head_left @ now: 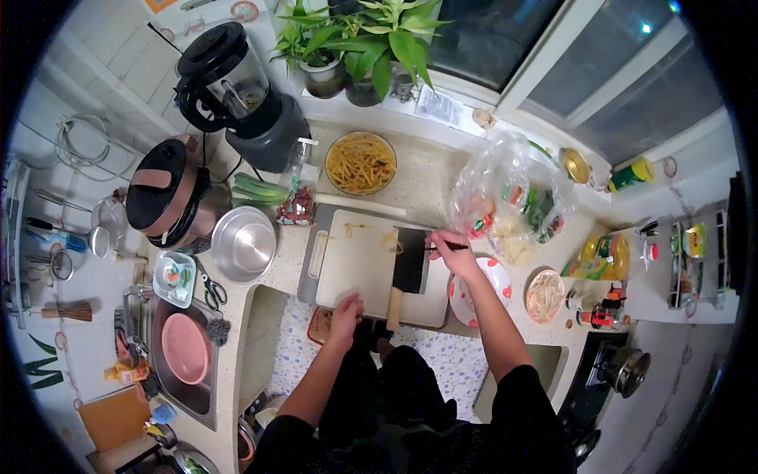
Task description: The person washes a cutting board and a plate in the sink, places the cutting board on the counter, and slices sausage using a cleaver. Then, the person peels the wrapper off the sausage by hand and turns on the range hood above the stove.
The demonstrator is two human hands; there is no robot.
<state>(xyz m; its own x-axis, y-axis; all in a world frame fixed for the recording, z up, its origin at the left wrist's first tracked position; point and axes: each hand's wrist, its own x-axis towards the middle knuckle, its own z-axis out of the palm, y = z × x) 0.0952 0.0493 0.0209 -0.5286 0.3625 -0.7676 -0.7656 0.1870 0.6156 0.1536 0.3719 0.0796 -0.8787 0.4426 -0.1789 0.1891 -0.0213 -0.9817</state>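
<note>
Head view: right hand pinches thin dark stick, left hand curls at chopping board, hold unclear; strips plated, yellow shreds uncleared.

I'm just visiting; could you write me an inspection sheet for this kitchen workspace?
Surface: speckled counter with a pale cutting board.
Job's things: cleaver over the board's right side, handle toward the person; yellowish shreds on the board.
Clutter: plastic bags, steel bowl, scissors.
Grip: left hand at the board's near edge; right hand beside the blade, apparently holding something thin and dark.
Cables: white coil, left wall.
Surroundings: window, potted plants, sink.
</note>
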